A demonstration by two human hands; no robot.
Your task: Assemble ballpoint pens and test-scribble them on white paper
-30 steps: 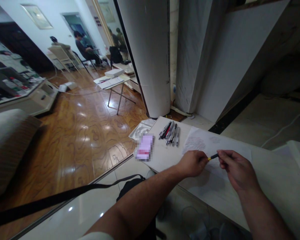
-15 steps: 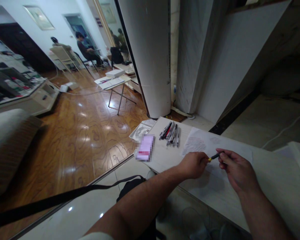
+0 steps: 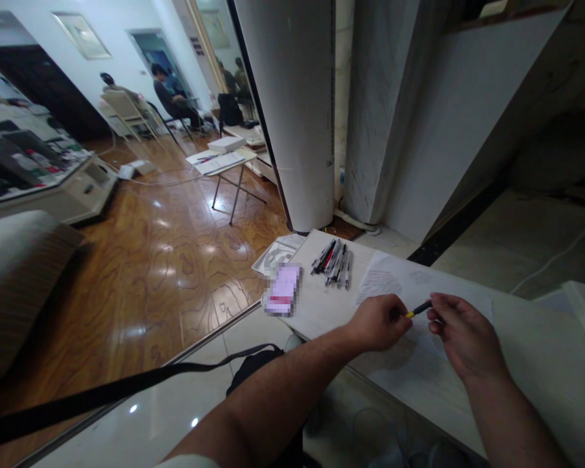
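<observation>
Between my two hands is a slim black pen [image 3: 421,308] with a yellow section, held tilted over the paper. My left hand [image 3: 380,322] is closed, pinching the yellow end. The black end sits between the thumb and fingers of my right hand [image 3: 464,330], which is also closed. Beneath them a printed paper sheet [image 3: 383,276] lies on the pale table [image 3: 511,331]. A loose pile of several pens [image 3: 332,261], mostly clear and black with some red, rests to the left of the sheet.
A pixelated pink-white object [image 3: 283,289] lies at the table's left edge, beside a white tray [image 3: 275,255]. A black strap [image 3: 127,385] crosses the lower left. Farther off stand a folding table [image 3: 219,162], a white column [image 3: 297,117] and seated people [image 3: 168,94].
My right fingers have shifted slightly on the pen's black end, and more of the yellow section shows beside my left fingers. The pile of pens stays put.
</observation>
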